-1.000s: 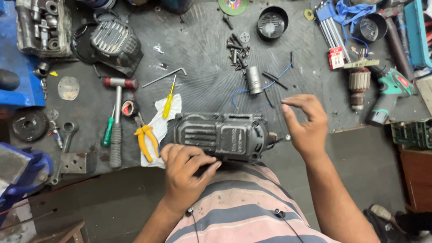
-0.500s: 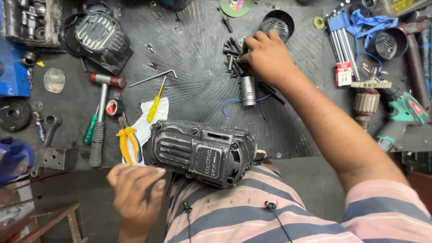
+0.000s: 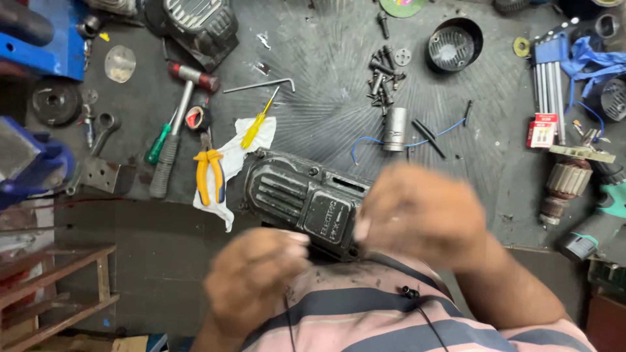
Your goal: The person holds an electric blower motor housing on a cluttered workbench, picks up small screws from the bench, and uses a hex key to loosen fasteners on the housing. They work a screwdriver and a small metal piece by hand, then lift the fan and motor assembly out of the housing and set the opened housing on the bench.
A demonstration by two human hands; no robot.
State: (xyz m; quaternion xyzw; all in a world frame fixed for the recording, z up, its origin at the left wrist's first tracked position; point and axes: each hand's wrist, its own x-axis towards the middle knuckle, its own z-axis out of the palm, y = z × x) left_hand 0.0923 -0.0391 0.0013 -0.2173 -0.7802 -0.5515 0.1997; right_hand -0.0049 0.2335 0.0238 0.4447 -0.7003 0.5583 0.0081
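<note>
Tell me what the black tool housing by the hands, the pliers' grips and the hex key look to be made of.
Black tool housing: probably moulded plastic, matt and dusty, with ribbed vents; cast metal is possible. Pliers' grips: yellow-orange plastic or rubber sleeves, smooth, over dark steel jaws. Hex key: bare steel, thin, grey, with a dull sheen.
</note>
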